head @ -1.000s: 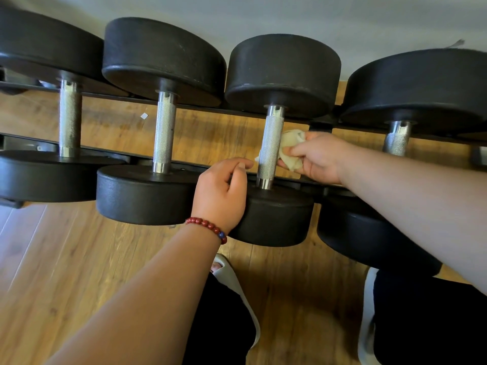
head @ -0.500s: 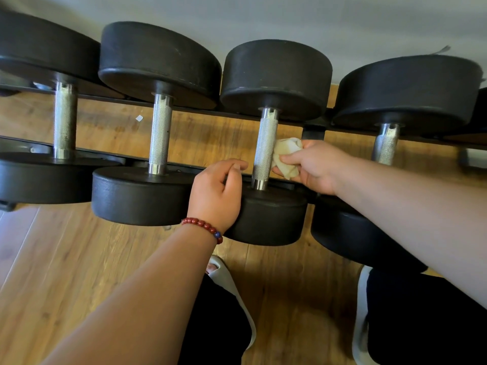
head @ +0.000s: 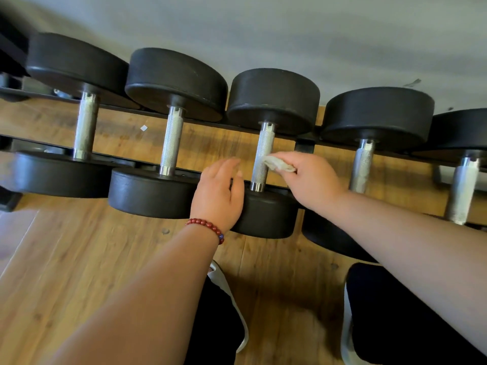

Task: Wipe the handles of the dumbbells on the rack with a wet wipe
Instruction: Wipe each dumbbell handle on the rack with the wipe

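From the head camera, the right hand [head: 313,180] pinches the crumpled wet wipe [head: 279,164] in a narrow grip, pressing it to the right side of the middle dumbbell's handle [head: 263,151] on the rack [head: 304,146]. The left hand [head: 218,193], with a beaded bracelet [head: 208,226] at the wrist, sits by that dumbbell's near head [head: 266,217], its grip loose and holding nothing.

The floor [head: 79,259] is wood-grain planking in a warm brown, and it meets a plain grey wall [head: 263,30] at the far side. Dark knots [head: 165,231] dot the planks, and a small white scrap [head: 143,128] lies on them near the wall. At the left edge a pale patch [head: 13,233] (washed out by bright light) crosses the boards. A short dark mark [head: 413,82] shows low on the wall, toward the right.
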The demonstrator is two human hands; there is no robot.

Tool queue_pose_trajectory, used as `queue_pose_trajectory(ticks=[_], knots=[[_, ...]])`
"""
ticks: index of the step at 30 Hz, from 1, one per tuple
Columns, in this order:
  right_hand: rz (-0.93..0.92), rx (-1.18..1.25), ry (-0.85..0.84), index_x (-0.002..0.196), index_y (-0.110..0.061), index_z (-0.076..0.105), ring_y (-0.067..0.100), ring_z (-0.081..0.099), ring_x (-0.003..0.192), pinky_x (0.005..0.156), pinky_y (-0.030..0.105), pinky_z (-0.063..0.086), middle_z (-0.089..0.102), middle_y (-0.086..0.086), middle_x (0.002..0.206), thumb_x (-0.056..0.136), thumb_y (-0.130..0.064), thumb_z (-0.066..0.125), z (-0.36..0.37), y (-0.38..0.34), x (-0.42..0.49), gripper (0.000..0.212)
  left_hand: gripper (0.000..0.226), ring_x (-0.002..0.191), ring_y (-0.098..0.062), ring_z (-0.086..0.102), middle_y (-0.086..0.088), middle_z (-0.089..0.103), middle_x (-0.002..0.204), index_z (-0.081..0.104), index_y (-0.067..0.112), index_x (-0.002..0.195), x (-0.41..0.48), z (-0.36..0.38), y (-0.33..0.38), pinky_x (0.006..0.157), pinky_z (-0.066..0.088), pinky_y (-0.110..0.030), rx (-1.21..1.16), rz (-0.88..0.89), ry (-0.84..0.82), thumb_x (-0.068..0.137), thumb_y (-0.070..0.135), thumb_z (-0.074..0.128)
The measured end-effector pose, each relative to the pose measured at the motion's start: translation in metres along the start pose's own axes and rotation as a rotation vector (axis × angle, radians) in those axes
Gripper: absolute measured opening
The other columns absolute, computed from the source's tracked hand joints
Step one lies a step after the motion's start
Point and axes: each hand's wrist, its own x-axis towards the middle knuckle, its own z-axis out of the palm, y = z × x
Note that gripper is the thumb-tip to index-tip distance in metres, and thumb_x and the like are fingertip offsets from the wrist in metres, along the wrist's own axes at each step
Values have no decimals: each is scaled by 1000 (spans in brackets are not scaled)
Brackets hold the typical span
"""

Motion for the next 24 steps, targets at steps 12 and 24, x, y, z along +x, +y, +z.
queue_pose_trajectory(ticks=[12,24], knots=[[-529,-529,49,128,-8,61,34,53,125,95,55,49,59,12,132,72,11,70,14,-51,-23,60,36,125,-29,45,-11,56,132,55,5,130,-39,-59,-9,108,34,-41,204,47,213,97,18,44],[-565,-663,0,143,-16,46,24,39,138,111,36,32,45,4,147,81,-2,71,31,-119,-51,68,45,135,-23,35,-5,46,143,44,13,140,-90,-136,-35,115,26,-41,435,12,129,99,30,35]])
